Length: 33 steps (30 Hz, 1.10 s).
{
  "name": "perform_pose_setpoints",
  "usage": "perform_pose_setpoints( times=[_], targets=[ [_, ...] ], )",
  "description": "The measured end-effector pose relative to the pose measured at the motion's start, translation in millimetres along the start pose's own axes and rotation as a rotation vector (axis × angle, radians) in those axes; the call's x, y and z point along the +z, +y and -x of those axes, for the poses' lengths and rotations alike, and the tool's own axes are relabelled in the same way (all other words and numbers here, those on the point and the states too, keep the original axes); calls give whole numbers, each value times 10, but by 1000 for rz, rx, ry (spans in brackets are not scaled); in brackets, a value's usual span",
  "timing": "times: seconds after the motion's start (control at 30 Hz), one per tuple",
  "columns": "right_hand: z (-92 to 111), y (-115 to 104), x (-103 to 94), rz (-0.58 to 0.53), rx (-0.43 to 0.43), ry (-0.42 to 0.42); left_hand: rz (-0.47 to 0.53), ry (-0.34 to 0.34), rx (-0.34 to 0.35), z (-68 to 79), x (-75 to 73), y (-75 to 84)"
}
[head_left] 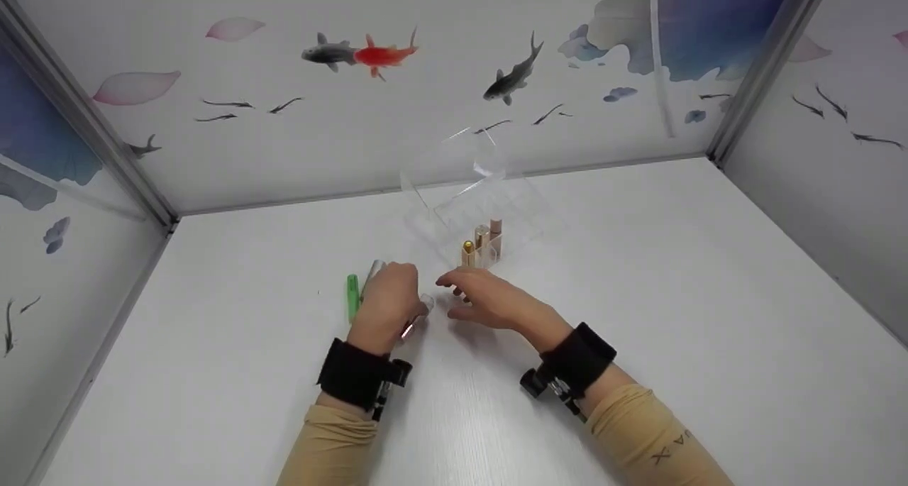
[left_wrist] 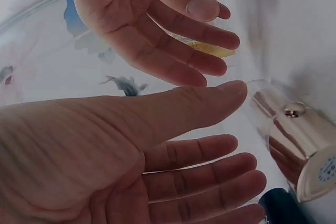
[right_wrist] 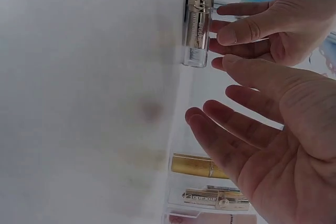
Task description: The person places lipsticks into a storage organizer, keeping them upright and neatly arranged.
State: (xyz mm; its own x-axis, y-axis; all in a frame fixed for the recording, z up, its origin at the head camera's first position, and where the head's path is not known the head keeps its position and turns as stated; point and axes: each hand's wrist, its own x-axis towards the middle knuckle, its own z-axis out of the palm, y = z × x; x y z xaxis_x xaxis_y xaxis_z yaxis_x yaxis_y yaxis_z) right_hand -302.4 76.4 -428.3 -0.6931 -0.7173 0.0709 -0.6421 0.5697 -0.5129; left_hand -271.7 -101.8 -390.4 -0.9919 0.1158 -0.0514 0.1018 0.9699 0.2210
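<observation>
My left hand [head_left: 389, 294] is beside a shiny rose-gold lipstick tube [head_left: 413, 324] with a clear end, low at the table. In the left wrist view the thumb tip comes right to the clear end of this tube [left_wrist: 294, 135], while the fingers stay extended. My right hand [head_left: 493, 300] has loosely bent fingers and holds nothing, just in front of a clear organizer [head_left: 450, 220]. In its near edge stand a gold lipstick [head_left: 468, 253], a clear-capped gold one [head_left: 482, 238] and a pink tube [head_left: 496, 239].
Left of my left hand lie a green tube [head_left: 352, 296] and a silver tube [head_left: 376, 267], partly hidden by that hand. A dark teal end [left_wrist: 283, 206] shows in the left wrist view. White panels [head_left: 284, 145] border the white table [head_left: 695, 294].
</observation>
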Motion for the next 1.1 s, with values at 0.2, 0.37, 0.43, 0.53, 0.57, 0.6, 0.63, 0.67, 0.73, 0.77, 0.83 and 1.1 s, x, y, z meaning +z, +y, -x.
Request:
perform_pose_setpoints(
  times=[0.2,0.37,0.43,0.53,0.57,0.6,0.63,0.67,0.73,0.77,0.83,1.1],
  targets=[
    [-22,-12,55,-2,30,-46,12,-53,-29,-18,57,-8],
    [-52,-19,92,-20,38,-59,48,-86,-17,-27,78,0],
    [-62,-17,102,-24,41,-51,42,-101,-4,-29,74,11],
    [-82,-13,104,-51,21,-35,44,-102,28,-31,53,42],
    [-92,-14,102,-64,6,-27,43,-95,39,-34,46,52],
    [-103,-12,103,-76,-10,-17,43,-87,51,-36,35,63],
    [-113,-14,99,-93,-21,-8,48,-80,60,-40,25,75],
    [-123,-15,97,-106,-31,5,49,-71,69,-45,15,84],
    [-135,-20,93,-126,-34,40,51,-62,78,-58,-1,102],
    [-140,-21,88,-134,-26,58,57,-60,81,-62,-8,109],
    [-137,-23,72,-143,5,95,80,-55,88,-66,-19,124],
    [-55,-14,-135,-229,114,191,154,82,150,-43,-55,199]
  ],
)
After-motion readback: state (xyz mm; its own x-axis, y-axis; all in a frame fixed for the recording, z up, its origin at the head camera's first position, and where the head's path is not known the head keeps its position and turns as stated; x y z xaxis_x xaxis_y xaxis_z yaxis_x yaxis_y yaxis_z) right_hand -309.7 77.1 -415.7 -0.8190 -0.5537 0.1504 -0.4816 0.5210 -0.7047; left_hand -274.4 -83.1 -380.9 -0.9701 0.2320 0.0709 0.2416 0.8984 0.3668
